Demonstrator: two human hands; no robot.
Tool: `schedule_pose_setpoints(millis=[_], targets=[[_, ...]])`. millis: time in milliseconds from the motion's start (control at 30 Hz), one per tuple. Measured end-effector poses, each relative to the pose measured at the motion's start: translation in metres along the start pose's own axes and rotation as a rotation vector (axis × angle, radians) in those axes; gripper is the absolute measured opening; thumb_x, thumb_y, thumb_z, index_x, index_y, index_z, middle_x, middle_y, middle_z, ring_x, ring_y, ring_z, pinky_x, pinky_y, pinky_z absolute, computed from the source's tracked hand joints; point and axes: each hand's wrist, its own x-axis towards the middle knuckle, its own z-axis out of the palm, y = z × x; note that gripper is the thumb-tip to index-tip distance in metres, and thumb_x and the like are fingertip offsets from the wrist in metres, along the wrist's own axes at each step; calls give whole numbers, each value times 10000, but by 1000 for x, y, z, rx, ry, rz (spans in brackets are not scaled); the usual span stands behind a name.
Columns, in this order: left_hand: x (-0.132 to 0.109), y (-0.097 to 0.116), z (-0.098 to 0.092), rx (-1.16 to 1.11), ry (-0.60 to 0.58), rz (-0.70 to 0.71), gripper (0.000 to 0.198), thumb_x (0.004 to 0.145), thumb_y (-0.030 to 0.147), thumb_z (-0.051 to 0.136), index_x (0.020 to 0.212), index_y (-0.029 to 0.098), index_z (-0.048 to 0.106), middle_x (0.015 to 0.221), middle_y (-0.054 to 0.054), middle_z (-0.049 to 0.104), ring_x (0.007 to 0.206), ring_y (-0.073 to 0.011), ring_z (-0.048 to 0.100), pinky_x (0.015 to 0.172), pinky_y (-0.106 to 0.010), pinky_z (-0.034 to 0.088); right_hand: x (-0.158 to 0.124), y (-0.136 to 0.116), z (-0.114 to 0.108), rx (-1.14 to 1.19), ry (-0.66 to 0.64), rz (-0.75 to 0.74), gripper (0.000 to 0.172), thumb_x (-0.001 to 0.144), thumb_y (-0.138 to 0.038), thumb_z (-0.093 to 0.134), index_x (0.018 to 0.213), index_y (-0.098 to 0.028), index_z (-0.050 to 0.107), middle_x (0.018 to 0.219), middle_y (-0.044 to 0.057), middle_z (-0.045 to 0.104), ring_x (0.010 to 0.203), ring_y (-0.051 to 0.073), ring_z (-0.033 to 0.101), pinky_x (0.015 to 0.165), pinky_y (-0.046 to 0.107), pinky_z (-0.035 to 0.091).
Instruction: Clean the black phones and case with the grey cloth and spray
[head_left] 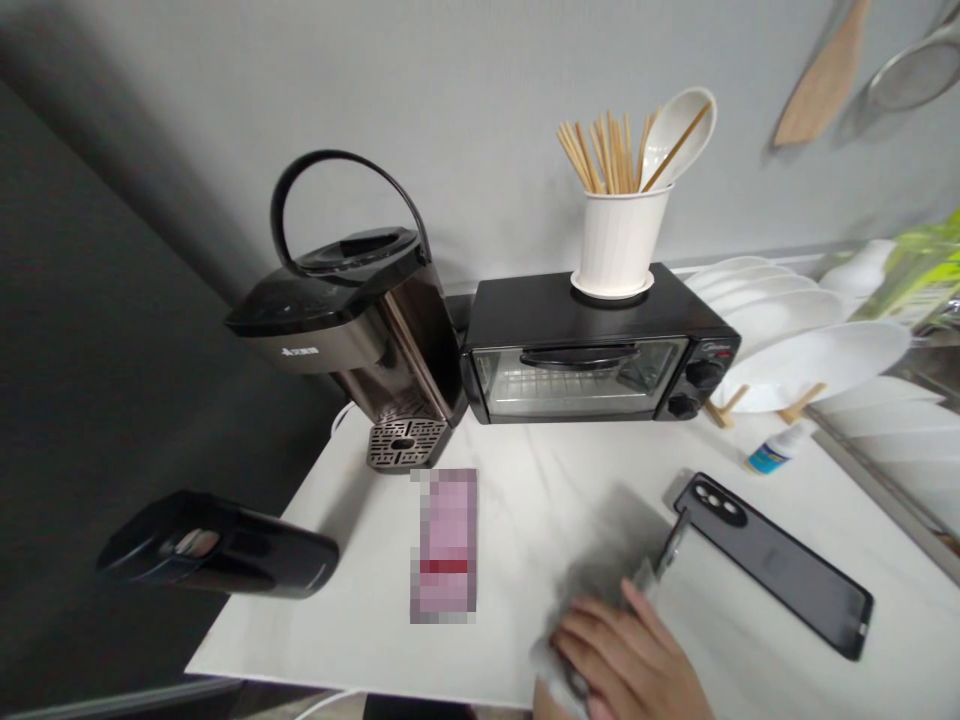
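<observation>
One hand (630,660) at the bottom edge presses flat on a grey cloth (607,560) on the white worktop (540,470), fingers spread over it, not clenched. Cannot tell which hand it is; no second hand in view. A slim dark object (671,545) pokes out from under the cloth, identity unclear. Black phone (776,565) lies just beside it, camera side up. Blurred pink item (444,545) well left. Toaster oven (592,350) and water dispenser (360,310) stand at the back. Wiping looks mid-way: cloth sits on the near-right area only, no visible dirt either way.
</observation>
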Motion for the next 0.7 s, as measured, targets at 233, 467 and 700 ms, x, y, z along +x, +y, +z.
schedule_pose_setpoints(millis=[233,467,700], targets=[[13,10,-16,-144,30,-54,248,1031,276,549,1158,288,762,895,-37,825,736,-211,794,675,-280,657,-18,57,-20,-49,-42,283,318,1045,-238,414,1225,-209,675,1115,46,765,1039,218,692,1136,406,362],[26,10,-28,-212,-43,-49,238,972,168,567,1055,234,779,862,-45,816,715,-200,783,676,-254,643,-4,15,-6,14,41,348,300,1020,-147,402,1122,-222,675,1056,34,755,1139,232,650,1253,467,171],[37,18,-43,-228,-59,-79,345,992,178,453,973,170,798,824,-84,792,704,-215,759,671,-267,621,-7,13,-10,55,7,246,295,1050,-266,428,1168,-177,684,1016,73,753,923,245,651,966,430,459]])
